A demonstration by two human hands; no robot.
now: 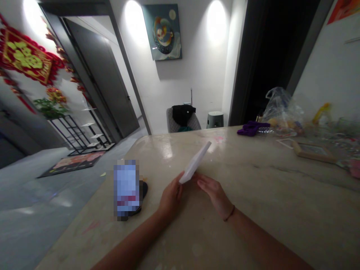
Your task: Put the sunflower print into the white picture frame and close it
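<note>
A thin white piece, which looks like folded paper (195, 163), is held tilted above the table (261, 210), its far end pointing up and right. My left hand (171, 193) is closed on its near lower end, with the thumb along the edge. Just right of the paper, my right hand (213, 191) has its fingers stretched out toward the underside; whether the fingertips touch it I cannot tell. A dark cord circles the right wrist. Left of my hands, a phone (127, 187) with a pixelated screen leans upright on a dark stand.
At the table's right stand a wooden frame (313, 150), a purple cloth (251, 128) and a clear plastic bag (282, 108) among clutter. Beyond the far edge are a grey chair (169, 120) with black clothing and a grey stool (215, 120). The table's left edge borders the floor.
</note>
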